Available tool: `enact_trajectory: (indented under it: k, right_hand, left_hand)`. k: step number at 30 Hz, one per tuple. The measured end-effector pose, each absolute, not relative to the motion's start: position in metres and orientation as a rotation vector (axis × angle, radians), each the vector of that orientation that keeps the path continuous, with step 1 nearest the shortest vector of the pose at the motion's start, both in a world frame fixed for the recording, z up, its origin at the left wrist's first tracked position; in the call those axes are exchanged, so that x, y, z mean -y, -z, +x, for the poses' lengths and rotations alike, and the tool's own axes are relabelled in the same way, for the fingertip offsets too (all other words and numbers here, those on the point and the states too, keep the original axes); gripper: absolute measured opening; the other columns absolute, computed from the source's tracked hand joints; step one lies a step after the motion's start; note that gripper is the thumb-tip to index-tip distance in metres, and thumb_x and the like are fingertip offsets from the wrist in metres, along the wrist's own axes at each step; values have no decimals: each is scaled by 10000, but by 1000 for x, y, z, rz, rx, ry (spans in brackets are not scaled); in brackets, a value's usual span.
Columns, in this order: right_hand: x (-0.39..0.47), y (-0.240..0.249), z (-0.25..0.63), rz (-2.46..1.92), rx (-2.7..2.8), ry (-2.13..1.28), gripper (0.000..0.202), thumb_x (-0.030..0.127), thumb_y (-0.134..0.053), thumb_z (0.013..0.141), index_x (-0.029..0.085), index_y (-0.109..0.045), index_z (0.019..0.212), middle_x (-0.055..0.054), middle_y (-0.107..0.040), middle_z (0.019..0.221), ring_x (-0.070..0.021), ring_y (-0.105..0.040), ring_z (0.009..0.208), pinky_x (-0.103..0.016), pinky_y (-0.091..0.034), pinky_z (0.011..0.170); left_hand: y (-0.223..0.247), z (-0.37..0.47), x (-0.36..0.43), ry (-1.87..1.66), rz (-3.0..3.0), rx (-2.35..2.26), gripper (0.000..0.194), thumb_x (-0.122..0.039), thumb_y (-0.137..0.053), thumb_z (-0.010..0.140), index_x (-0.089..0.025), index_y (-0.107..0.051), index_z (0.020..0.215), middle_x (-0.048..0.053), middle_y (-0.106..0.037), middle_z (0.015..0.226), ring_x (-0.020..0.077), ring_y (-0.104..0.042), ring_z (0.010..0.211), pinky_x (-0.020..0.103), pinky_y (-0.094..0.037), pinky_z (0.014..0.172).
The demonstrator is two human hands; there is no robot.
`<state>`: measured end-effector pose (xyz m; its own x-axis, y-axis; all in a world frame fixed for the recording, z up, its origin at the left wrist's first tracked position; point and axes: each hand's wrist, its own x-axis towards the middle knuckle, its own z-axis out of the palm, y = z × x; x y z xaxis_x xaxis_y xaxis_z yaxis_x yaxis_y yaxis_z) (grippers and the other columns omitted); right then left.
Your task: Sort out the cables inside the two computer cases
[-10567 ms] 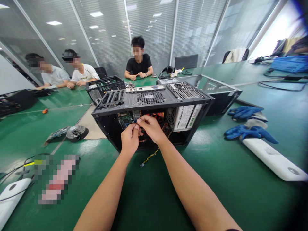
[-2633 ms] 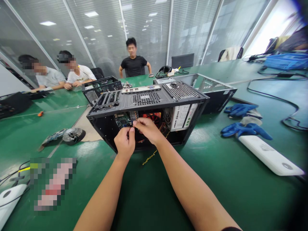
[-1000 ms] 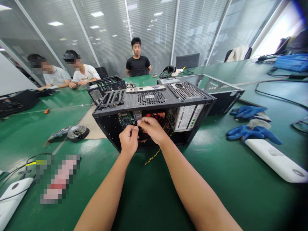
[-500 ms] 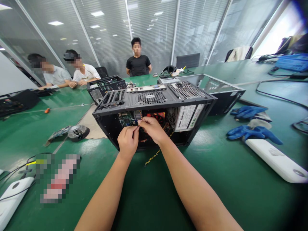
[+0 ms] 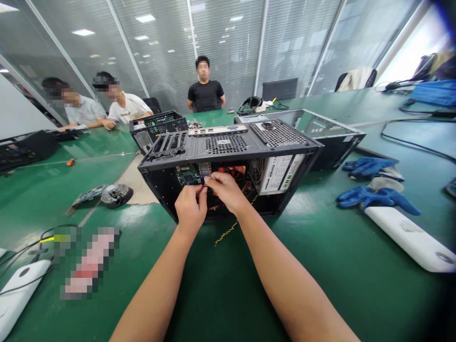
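A black computer case [image 5: 199, 164] lies on the green table with its open side facing me. Inside it show a green motherboard [image 5: 187, 175], a red fan [image 5: 233, 170] and a labelled power supply [image 5: 280, 175]. My left hand [image 5: 190, 204] is at the opening, thumb and fingers pinched together. Beside it, my right hand [image 5: 224, 189] reaches further in, also pinching close to the board's edge. Whatever lies between the fingertips is too small and too hidden to name. A yellow-black twisted cable [image 5: 228, 232] hangs out over the table below my right wrist.
Blue work gloves [image 5: 374, 197] and a white elongated device [image 5: 409, 237] lie to the right. A second case [image 5: 335, 147] and a side panel stand behind. On the left are a graphics-card-like part, a round cooler [image 5: 116, 194] and cables. Several people sit across the table.
Both hands stay at the same spot in the case; the left fingers have shifted very slightly. The view has moved a little. The case has not visibly moved.
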<state>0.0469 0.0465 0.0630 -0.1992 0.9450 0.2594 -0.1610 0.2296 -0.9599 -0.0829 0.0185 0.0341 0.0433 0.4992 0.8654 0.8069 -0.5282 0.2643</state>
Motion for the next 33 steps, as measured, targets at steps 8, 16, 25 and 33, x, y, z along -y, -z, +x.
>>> enact_trajectory:
  k: [8,16,25,33]
  right_hand:
    - [-47,-64,47,-777,1363,-1283,357,400,-612,804,208,-385,607,67,-296,589,-95,-290,554,-264,-228,522]
    - [-46,-65,46,-723,1318,-1334,230,398,-623,790,184,-567,729,61,-406,613,-85,-325,531,-256,-249,509]
    - [-48,-62,45,-701,1324,-1322,240,412,-608,814,184,-588,743,46,-442,640,-89,-358,542,-253,-273,516]
    - [-46,-63,45,-735,1355,-1259,270,389,-609,810,195,-499,659,54,-386,613,-98,-337,562,-258,-264,532]
  left_hand:
    - [-34,-85,-18,1357,-2013,1363,137,-247,-501,932,-151,-591,892,51,-628,785,162,-582,711,278,-436,687]
    - [-37,-85,-18,1265,-2006,1328,222,-217,-405,955,-151,-584,841,57,-590,739,167,-548,679,287,-389,662]
    - [-35,-88,-20,1285,-2091,1276,158,-208,-451,928,-155,-586,866,54,-592,760,165,-545,694,287,-397,677]
    - [-47,-81,-15,1467,-2084,1420,79,-217,-538,867,-176,-534,799,8,-557,714,139,-535,657,257,-420,637]
